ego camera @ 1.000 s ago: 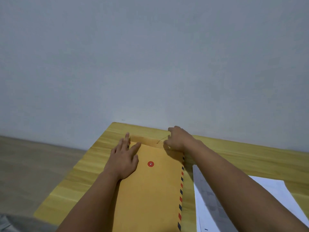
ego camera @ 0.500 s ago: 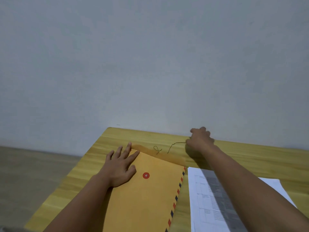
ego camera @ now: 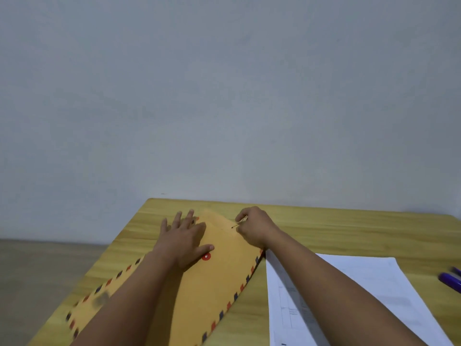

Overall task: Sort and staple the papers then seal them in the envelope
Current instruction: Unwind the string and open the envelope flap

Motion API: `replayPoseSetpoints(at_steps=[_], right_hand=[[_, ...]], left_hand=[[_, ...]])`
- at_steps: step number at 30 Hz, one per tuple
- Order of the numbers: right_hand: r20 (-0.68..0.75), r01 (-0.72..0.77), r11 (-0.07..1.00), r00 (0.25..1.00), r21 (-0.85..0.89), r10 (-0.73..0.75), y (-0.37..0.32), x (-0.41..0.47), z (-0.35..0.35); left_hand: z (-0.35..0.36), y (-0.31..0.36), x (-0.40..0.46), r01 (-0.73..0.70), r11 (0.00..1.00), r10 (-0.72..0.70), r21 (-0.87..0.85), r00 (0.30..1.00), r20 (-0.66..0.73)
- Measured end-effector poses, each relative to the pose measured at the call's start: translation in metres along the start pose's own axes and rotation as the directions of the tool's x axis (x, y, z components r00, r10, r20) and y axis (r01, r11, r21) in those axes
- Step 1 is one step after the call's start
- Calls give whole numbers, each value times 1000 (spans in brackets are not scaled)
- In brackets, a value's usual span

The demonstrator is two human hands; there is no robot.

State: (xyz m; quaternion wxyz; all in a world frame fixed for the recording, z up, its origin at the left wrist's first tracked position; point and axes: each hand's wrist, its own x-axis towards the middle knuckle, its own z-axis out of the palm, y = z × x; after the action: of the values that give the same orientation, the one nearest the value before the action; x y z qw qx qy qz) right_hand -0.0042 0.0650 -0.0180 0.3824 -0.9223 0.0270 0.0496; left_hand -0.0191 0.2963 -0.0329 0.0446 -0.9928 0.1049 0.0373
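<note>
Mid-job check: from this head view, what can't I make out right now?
- Envelope contents: closed paper hides them; near end cut off by the bottom edge.
- String in right hand: too thin to follow, fingers cover it.
- Papers: print too faint, forearm crosses them.
- Purple object: cut off at right edge.
- Left hand hides the flap's upper button.

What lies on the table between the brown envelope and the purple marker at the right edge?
In the head view, white printed paper sheets lie between the brown envelope and the purple marker, with bare wooden table beside the marker.
</note>
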Motion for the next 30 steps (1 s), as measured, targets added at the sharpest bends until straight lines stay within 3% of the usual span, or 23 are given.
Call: replayPoseSetpoints(at_steps=[6,11,14,21,26,30], right_hand=[[-175,-131,962,969,238,175,14,-27,-11],[-231,-179,888,927,423,296,18,-59,-6],[-193,-170,840,932,516,307,22,-75,-2],[-137,-50,774,975,631,175,28,-104,-10],[11,-126,653,984,747,178,28,-105,-12],[26,-122,676,988,727,151,23,-106,-14]], left_hand=[[-11,50,-14,94,961,-124,-261,987,-100],[-14,103,-34,170,885,-197,-433,980,-19],[-15,114,-43,194,865,-219,-462,976,0],[-19,122,-54,162,754,-217,-637,976,-8],[-17,125,-61,72,633,-182,-771,981,-59],[-17,123,-63,-18,553,-147,-833,982,-119]])
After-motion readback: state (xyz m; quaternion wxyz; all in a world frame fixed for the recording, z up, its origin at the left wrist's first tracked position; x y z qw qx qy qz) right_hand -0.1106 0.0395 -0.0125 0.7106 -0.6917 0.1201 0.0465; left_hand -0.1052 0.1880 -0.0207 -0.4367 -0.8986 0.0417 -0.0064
